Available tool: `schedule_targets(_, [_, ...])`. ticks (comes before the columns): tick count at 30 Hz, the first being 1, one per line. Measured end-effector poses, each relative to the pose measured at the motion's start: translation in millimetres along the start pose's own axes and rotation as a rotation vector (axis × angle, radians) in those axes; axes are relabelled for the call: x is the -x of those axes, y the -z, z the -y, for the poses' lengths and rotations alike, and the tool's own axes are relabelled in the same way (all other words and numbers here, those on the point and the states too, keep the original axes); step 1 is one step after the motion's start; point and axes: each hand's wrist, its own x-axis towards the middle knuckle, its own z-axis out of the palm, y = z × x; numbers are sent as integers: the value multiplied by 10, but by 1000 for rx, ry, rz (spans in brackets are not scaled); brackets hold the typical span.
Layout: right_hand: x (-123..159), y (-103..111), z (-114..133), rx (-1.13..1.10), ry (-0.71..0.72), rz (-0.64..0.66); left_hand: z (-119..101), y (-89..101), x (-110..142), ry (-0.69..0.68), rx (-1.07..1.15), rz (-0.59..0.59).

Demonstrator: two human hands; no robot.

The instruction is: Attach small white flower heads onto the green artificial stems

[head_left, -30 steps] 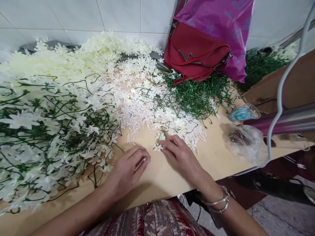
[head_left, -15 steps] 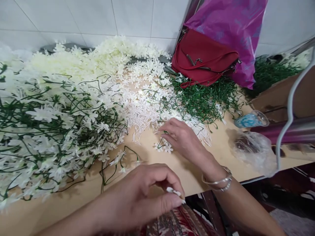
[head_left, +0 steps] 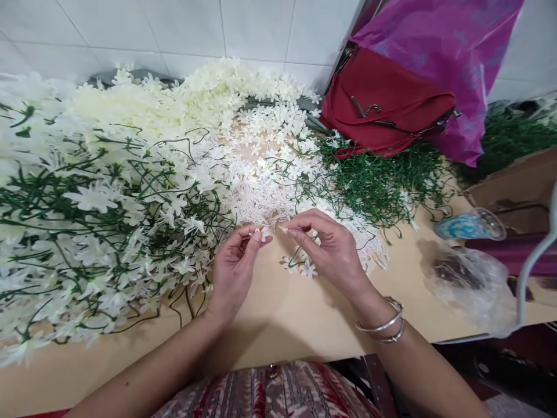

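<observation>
In the head view my left hand (head_left: 236, 264) pinches a small white artificial flower (head_left: 264, 233) between thumb and fingertips. Facing it across a small gap, my right hand (head_left: 331, 247) has thumb and forefinger pressed together on a thin white stamen (head_left: 284, 229), only its tip showing. Beneath the right fingers, white blossoms on a green stem (head_left: 307, 268) lie on the table (head_left: 278, 313). Just beyond both hands spreads a heap of loose white stamens (head_left: 255, 194).
Finished-looking white flowers on green stems (head_left: 96, 200) pile up at left, with cream blossoms (head_left: 174, 104) behind. Green stems (head_left: 374, 180) lie below a red handbag (head_left: 387, 104). A blue-patterned cup (head_left: 467, 225), a clear plastic bag (head_left: 472, 284) and a grey cable (head_left: 533, 261) are at right.
My left hand has moved forward from the table's front edge, still pinching the white flower. My right hand has risen slightly off the stamen heap with a stamen. The camera view has shifted.
</observation>
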Motion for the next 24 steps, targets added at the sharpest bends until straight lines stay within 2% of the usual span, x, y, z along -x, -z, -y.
schedule_targets(3, [78, -136, 49, -57, -13, 14, 46, -2, -14, 11, 44, -4])
schedule_targets(8, [132, -260, 47, -20, -57, -37, 29, -13, 26, 40, 51, 53])
schedule_targets(11, [135, -281, 38, -11, -70, -13, 0, 9, 47, 53, -15, 95])
schedule_targets(17, [146, -291, 60, 99, -75, -13, 4, 63, 67, -18, -179, 167])
schedule_targets(24, [130, -275, 40, 144, -86, -39, -15, 62, 41, 22, -78, 238])
